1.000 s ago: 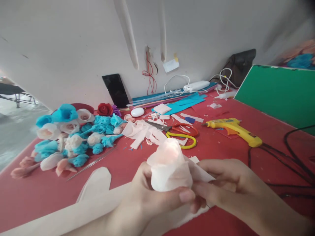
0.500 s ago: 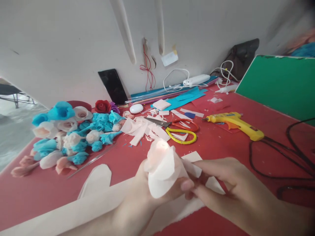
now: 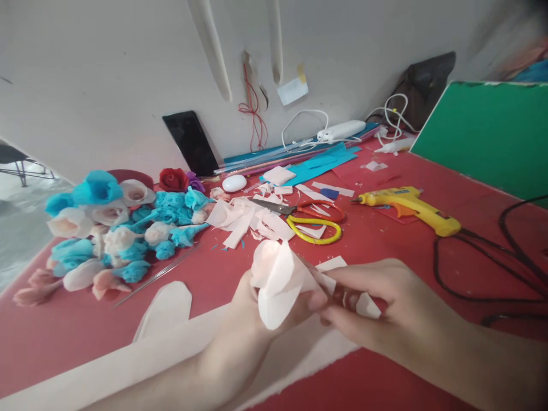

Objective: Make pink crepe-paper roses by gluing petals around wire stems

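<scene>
A pale pink paper flower (image 3: 278, 279) with loosely wrapped petals is in my left hand (image 3: 252, 328), whose fingers close around its lower part. My right hand (image 3: 377, 302) pinches at the narrow base of the flower, where a pale strip of paper (image 3: 327, 282) shows between thumb and fingers. The two hands meet there, and the fingertips partly hide the base. Under both hands lies a long sheet of pale paper (image 3: 184, 345). Cut petal pieces (image 3: 166, 308) rest just left of my left hand.
Scissors (image 3: 314, 228) with red and yellow handles lie beyond the flower, among paper scraps (image 3: 248, 220). A yellow glue gun (image 3: 411, 210) with a black cord (image 3: 436, 285) is at right. Finished paper flowers (image 3: 124, 228) pile up at left. A green board (image 3: 492, 137) stands at far right.
The flower has tipped slightly and its petals face a little more to the left. Both hands have shifted slightly; they keep their hold. The view has moved a little.
</scene>
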Motion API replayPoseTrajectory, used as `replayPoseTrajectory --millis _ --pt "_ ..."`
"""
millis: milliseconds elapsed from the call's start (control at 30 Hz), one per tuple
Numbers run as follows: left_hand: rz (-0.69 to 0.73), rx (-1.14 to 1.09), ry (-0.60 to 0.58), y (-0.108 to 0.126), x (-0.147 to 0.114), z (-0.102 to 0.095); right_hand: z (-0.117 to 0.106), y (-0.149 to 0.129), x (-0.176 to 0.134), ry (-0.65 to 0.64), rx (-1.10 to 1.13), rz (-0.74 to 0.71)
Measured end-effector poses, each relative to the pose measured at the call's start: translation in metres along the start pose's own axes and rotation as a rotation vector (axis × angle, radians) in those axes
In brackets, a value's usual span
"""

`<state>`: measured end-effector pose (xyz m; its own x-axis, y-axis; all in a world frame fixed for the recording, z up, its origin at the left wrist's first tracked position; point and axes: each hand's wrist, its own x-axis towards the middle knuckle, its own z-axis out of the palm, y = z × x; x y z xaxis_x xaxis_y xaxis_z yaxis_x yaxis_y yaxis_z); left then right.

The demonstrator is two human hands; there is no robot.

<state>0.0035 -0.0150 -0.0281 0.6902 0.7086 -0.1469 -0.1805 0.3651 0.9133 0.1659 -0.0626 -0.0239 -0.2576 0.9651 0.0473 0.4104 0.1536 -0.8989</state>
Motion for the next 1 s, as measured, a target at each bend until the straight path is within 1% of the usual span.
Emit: replayPoseTrajectory --millis 100,200,267,333,400,467,533,567,633,700,800,867,1000 --pt "0.005 0.025 -0.032 0.0 -0.001 -0.003 -0.003 0.002 0.001 0.013 -0.075 -0.046" --pt "-0.024 0.061 -0.081 -0.002 0.001 -0.012 -0.01 0.003 0.0 0.006 -0.135 -0.098" --pt "-0.033 0.076 -0.096 -0.002 0.004 -0.021 -0.018 0.001 -0.001 -0.033 -0.122 -0.127" --pt "-0.053 0.053 -0.103 -0.001 0.01 -0.026 -0.026 -0.002 -0.001 -0.11 -0.1 -0.13" --pt "-0.105 0.029 -0.122 0.003 0.015 -0.027 -0.034 -0.005 0.0 -0.259 -0.094 -0.096" --pt "-0.214 0.049 -0.142 0.009 0.019 -0.024 -0.039 -0.007 0.002 -0.392 -0.119 -0.034" --pt "-0.326 0.093 -0.174 0.015 0.02 -0.019 -0.042 -0.007 0.004 -0.467 -0.194 0.053" --pt "-0.358 0.119 -0.191 0.017 0.019 -0.018 -0.042 -0.006 0.005 -0.489 -0.241 0.1" --pt "-0.359 0.196 -0.218 0.02 0.016 -0.015 -0.041 -0.004 0.005 -0.527 -0.314 0.177" --pt "-0.359 0.311 -0.226 0.021 0.013 -0.014 -0.04 -0.002 0.006 -0.532 -0.349 0.214" --pt "-0.37 0.461 -0.206 0.019 0.009 -0.009 -0.038 -0.002 0.005 -0.491 -0.393 0.229" --pt "-0.37 0.486 -0.164 0.017 0.008 -0.004 -0.037 -0.002 0.004 -0.471 -0.409 0.216" --pt "-0.392 0.443 -0.098 0.015 0.009 0.001 -0.038 -0.001 0.003 -0.452 -0.412 0.204"
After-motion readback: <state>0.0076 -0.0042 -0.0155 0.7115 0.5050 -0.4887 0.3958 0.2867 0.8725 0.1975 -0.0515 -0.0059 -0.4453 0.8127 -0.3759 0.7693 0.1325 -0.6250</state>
